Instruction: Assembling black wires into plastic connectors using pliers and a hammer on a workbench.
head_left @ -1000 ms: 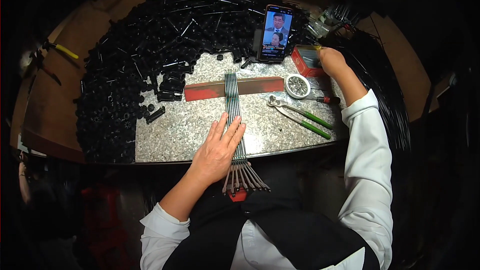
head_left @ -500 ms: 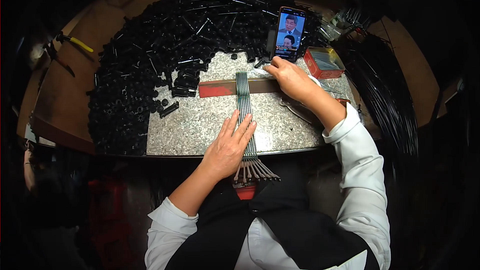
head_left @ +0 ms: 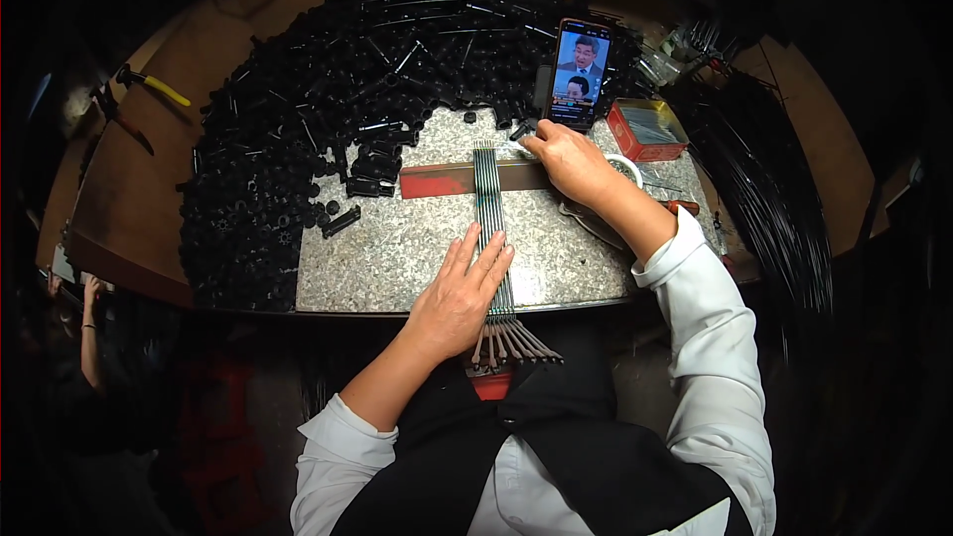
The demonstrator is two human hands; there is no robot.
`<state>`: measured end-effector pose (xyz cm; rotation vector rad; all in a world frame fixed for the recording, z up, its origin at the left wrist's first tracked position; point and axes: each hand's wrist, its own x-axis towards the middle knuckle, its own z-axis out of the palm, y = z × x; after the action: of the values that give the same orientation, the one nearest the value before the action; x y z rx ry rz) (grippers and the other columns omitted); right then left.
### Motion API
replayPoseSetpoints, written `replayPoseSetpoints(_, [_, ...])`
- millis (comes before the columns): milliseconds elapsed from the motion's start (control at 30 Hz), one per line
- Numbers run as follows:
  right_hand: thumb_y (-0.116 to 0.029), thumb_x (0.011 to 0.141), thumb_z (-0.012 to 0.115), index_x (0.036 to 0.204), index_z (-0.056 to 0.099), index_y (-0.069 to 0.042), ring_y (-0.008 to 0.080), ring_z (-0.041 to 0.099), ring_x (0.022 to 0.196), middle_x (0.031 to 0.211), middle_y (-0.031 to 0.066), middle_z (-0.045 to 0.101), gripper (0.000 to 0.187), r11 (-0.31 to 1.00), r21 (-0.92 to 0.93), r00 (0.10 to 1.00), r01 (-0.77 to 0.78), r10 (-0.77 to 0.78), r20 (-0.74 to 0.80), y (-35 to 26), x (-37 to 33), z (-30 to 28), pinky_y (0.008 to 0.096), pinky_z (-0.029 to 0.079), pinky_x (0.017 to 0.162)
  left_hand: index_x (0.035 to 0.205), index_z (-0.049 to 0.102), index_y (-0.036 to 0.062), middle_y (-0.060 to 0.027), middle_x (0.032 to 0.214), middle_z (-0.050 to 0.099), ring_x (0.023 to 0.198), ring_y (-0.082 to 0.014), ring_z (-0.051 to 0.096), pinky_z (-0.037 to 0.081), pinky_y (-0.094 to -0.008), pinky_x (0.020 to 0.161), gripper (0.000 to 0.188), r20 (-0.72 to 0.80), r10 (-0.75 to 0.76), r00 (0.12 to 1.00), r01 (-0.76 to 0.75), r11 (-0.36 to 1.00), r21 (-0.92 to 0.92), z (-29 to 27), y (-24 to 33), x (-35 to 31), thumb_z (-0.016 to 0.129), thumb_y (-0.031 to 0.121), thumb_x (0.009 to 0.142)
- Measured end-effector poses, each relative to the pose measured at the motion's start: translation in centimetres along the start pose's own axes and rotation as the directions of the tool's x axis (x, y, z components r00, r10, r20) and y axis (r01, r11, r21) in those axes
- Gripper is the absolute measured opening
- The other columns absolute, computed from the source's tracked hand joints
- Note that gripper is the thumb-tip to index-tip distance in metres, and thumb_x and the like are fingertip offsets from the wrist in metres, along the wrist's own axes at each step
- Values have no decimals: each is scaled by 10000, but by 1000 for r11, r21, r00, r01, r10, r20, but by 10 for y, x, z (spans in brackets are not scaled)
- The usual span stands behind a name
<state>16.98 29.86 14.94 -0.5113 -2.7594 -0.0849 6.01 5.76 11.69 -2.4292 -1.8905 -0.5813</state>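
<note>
A side-by-side row of thin metal rods (head_left: 486, 189), possibly umbrella ribs, runs from the worktop out past its front edge, where the jointed ends fan apart. Under their far part lies a red and brown bar (head_left: 429, 182). My left hand (head_left: 459, 288) rests on the rods with its fingers stretched out. Beyond the bar's right part, my right hand (head_left: 573, 161) is closed in a pinch just below the phone (head_left: 579, 69); whatever its fingertips hold is too small or hidden to name. A white ring-shaped rim (head_left: 627, 169) shows partly behind that hand.
A large heap of black tubular parts (head_left: 347, 60) covers the back and left. At right stand a red box of thin pins (head_left: 647, 129) and a bundle of long black rods (head_left: 764, 189). A yellow-handled hammer (head_left: 159, 87) lies far left. Another person's arm (head_left: 91, 337) shows at the left.
The view has shifted slightly. My right hand has drawn back a little toward me, still pinched. My left hand stays flat on the rods. The other person's arm has come up at the left.
</note>
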Motion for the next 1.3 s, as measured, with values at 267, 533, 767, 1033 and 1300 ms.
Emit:
replayPoseSetpoints(267, [-40, 793, 490, 1067, 609, -52, 293, 588, 851, 875, 126, 527, 300, 1000, -3, 1000, -8, 8, -2, 1, -1, -1, 392, 485, 727, 1350, 367, -32, -202, 1422, 323, 1325, -438, 254, 267, -504, 1075, 630, 6, -3, 1000, 3, 1000, 7, 0, 0, 0, 525, 11, 741])
replayPoseSetpoints(533, [-43, 793, 493, 1074, 611, -50, 292, 585, 864, 889, 127, 534, 306, 1000, 16, 1000, 14, -14, -3, 1, 1, 2, 387, 484, 736, 1355, 359, -30, -205, 1420, 324, 1323, -440, 256, 260, -503, 1079, 627, 12, 0, 1000, 0, 1000, 17, 0, 0, 1, 516, 9, 749])
replayPoseSetpoints(767, [-102, 813, 500, 924, 631, -42, 291, 583, 906, 896, 135, 543, 182, 999, 31, 1000, 14, -14, 1, 4, 4, 4, 398, 487, 753, 1354, 363, -27, -207, 1413, 333, 1317, -443, 267, 267, -508, 1075, 610, 9, -3, 1000, 3, 1000, 16, 1, 0, 1, 500, -5, 759])
replayPoseSetpoints(1033, [-111, 812, 504, 942, 639, -51, 299, 590, 885, 884, 145, 546, 197, 999, 43, 999, 30, -31, 17, 0, 6, -1, 395, 487, 738, 1348, 370, -30, -215, 1402, 347, 1309, -451, 278, 275, -510, 1070, 600, -10, -1, 1000, 1, 1000, 0, 1, 0, 1, 500, -4, 763])
replayPoseSetpoints(1300, [-101, 799, 507, 923, 647, -45, 295, 590, 853, 855, 141, 553, 195, 995, 10, 993, 102, -101, -55, 2, 11, 3, 397, 488, 716, 1341, 378, -32, -216, 1400, 349, 1308, -449, 282, 275, -509, 1068, 583, 13, 0, 1000, 0, 1000, 31, -1, 2, 3, 490, 2, 770])
